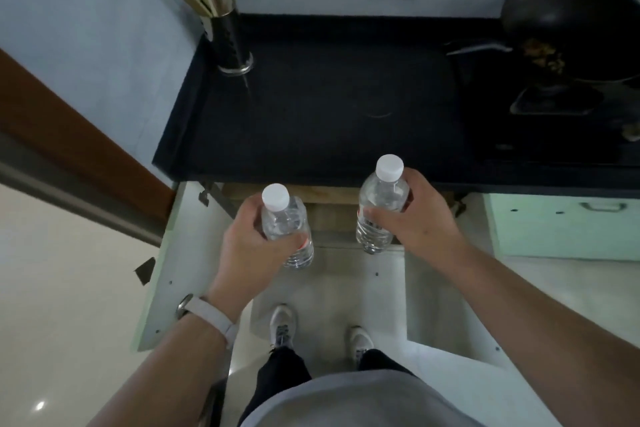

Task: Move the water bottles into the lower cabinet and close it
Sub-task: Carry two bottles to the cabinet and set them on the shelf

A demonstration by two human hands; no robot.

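I stand before the open lower cabinet (332, 215), its doors swung out toward me. My left hand (249, 246) grips the left bottle (287, 229) and my right hand (419, 218) grips the right bottle (379, 208) (fingers wrapped round each). Both bottles are clear, white-capped and upright, held in the air below the bench (329, 97) edge. The cabinet mouth lies at twelve o'clock, and my right hand seems slightly nearer.
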